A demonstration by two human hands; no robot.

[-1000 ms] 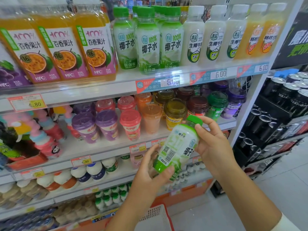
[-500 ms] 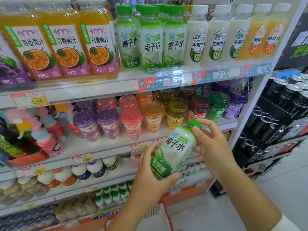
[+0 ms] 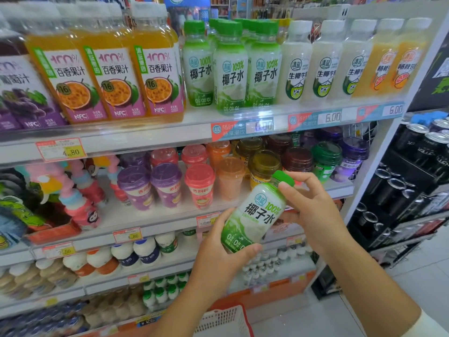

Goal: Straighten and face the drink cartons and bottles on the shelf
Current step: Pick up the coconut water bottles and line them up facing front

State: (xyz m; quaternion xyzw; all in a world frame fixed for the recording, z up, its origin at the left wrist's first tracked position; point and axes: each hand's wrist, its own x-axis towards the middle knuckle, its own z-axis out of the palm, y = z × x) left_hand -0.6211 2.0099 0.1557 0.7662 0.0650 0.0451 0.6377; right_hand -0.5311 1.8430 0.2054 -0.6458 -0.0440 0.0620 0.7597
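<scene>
A green-capped coconut water bottle (image 3: pixel 255 215) is tilted in front of the middle shelves, its front label facing me. My left hand (image 3: pixel 218 256) grips its base from below. My right hand (image 3: pixel 313 210) pinches its neck just under the cap. On the top shelf (image 3: pixel 194 122) stand more coconut water bottles (image 3: pixel 230 69), with orange passion-fruit juice bottles (image 3: pixel 109 79) to their left and white coconut milk bottles (image 3: pixel 325 66) to their right.
Lidded drink cups (image 3: pixel 199 183) fill the second shelf, small yogurt bottles (image 3: pixel 136 254) the third. Black cans (image 3: pixel 418 154) sit on a rack at the right. A red-rimmed white basket (image 3: pixel 223 319) hangs below my arms. Orange drink bottles (image 3: pixel 398 59) end the top row.
The bottle turned in my hands from barcode side to front label facing me. Both hands kept their hold at base and neck.
</scene>
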